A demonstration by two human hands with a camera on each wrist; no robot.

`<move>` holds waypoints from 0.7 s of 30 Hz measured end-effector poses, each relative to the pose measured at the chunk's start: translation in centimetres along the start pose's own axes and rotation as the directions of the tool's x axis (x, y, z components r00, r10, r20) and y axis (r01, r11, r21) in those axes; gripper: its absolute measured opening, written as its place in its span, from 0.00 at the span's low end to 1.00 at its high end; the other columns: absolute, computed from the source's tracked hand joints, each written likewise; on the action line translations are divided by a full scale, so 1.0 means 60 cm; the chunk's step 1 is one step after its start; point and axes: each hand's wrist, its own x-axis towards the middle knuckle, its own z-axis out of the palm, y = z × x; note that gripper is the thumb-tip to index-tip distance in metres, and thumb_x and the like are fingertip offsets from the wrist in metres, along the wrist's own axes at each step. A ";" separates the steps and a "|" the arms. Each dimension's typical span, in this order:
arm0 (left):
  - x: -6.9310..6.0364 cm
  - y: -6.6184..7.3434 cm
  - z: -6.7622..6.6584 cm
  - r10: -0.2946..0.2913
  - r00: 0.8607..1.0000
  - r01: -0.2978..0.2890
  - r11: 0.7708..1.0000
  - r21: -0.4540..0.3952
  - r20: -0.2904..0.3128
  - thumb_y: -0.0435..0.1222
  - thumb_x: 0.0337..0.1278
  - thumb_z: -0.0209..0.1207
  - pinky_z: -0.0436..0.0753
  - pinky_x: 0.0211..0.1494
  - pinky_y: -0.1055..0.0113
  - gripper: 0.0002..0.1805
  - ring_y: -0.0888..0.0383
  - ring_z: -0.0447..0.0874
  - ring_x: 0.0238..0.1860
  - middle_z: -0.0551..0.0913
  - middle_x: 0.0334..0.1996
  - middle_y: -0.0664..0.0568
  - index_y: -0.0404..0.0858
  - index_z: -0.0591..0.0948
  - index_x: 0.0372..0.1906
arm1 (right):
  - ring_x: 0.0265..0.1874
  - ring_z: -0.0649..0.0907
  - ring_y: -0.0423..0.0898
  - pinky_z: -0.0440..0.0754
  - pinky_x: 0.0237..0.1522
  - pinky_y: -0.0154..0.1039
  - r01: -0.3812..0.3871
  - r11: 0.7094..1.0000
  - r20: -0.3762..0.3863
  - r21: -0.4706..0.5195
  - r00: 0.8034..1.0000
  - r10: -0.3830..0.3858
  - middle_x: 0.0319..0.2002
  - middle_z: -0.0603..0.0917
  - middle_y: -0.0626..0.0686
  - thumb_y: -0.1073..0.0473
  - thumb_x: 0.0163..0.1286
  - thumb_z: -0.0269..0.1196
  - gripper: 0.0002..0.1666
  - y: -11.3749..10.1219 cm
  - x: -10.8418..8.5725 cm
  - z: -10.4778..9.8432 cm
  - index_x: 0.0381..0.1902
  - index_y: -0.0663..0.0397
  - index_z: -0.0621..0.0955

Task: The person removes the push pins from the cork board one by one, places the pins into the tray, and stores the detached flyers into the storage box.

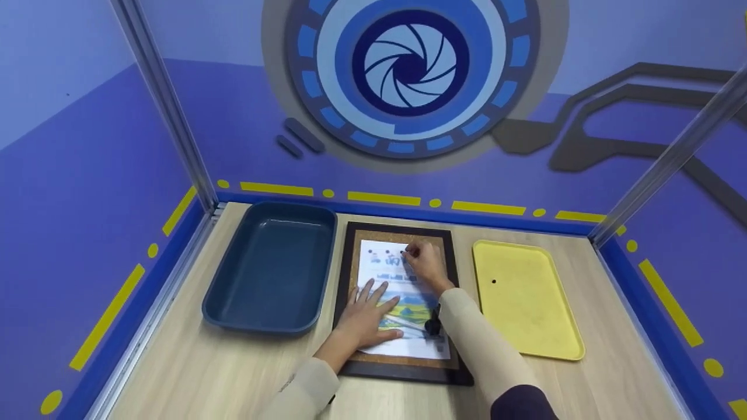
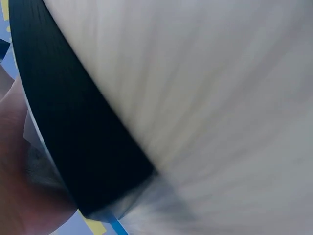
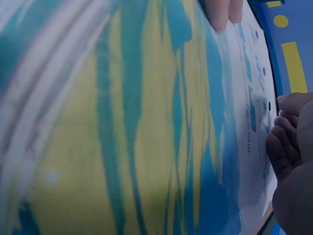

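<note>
A printed paper sheet (image 1: 402, 344) with a coloured landscape lies on a dark-framed cork board (image 1: 402, 360). My left hand (image 1: 367, 318) rests on the sheet's lower left, fingers spread and straight. At the sheet's top edge, my right hand (image 1: 428, 262) has its fingers curled, with thumb and forefinger pinching at a small dark pushpin (image 3: 269, 106). Two more pushpins, a left one (image 1: 370, 251) and a middle one (image 1: 387, 252), sit along that edge. The left wrist view mostly shows the tabletop (image 2: 220, 98) and the dark frame (image 2: 83, 117).
To the left of the board stands a deep dark blue tray (image 1: 265, 274). A shallow yellow tray (image 1: 531, 315) lies on the right, with one small black piece (image 1: 494, 281) on it. Blue and purple panels (image 1: 233, 128) border the wooden table (image 1: 192, 373).
</note>
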 end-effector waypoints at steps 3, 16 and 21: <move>0.000 -0.001 -0.002 0.004 1.000 -0.005 1.000 -0.008 -0.007 0.72 0.66 0.54 0.55 0.81 0.37 0.45 0.38 0.50 0.84 0.57 0.85 0.47 0.57 0.68 0.82 | 0.34 0.85 0.46 0.85 0.41 0.46 -0.009 1.000 0.014 -0.012 1.000 0.009 0.33 0.88 0.52 0.64 0.69 0.72 0.03 0.003 0.004 0.002 0.38 0.59 0.89; 0.003 -0.004 0.007 0.010 1.000 -0.010 1.000 -0.030 -0.010 0.73 0.66 0.52 0.52 0.82 0.35 0.45 0.39 0.47 0.85 0.55 0.85 0.48 0.58 0.67 0.82 | 0.34 0.83 0.47 0.85 0.42 0.46 -0.072 0.997 0.054 -0.027 0.996 0.073 0.33 0.87 0.52 0.63 0.73 0.69 0.03 0.001 0.012 0.012 0.37 0.57 0.88; 0.003 -0.006 0.008 0.009 1.000 -0.009 0.999 -0.043 0.000 0.73 0.66 0.53 0.51 0.82 0.35 0.45 0.38 0.46 0.85 0.54 0.86 0.48 0.58 0.67 0.82 | 0.34 0.83 0.48 0.84 0.41 0.46 -0.094 0.995 0.061 -0.019 0.994 0.094 0.33 0.87 0.51 0.62 0.76 0.67 0.05 -0.004 0.010 0.013 0.38 0.56 0.88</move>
